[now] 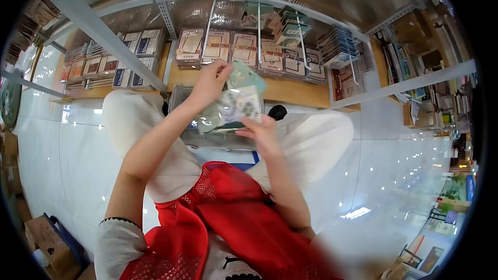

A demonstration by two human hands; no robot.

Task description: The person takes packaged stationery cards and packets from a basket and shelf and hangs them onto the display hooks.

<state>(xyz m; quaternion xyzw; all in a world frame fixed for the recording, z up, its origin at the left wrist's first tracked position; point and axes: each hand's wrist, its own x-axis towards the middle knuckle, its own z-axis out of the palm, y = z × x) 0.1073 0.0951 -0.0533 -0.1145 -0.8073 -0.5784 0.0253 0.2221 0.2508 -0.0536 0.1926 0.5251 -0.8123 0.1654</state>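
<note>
In the head view, a person sits with knees apart before a shelf (295,92), holding a clear packet (239,108) with green and pale printed contents above a grey bin (179,101) between the legs. The left hand (210,84) is at the packet's upper left, its fingers pinching the top near a green part. The right hand (264,134) touches the lower right of the packet, its fingers slightly parted; whether they pinch it, I cannot tell. The packet tilts and hides part of the bin.

Behind it, wrapped sets (243,51) stand in a row along the shelf. Green packets (293,27) hang above them from metal hooks, and a stack of blue-edged packs (338,47) hangs to their right. More wrapped goods (110,64) fill the shelf on the left, while books (441,93) or similar flat items line the far right. The person wears a red vest (233,215) and pale trousers (132,140). A cardboard box (51,239) sits on the tiled floor (62,168) at lower left.
</note>
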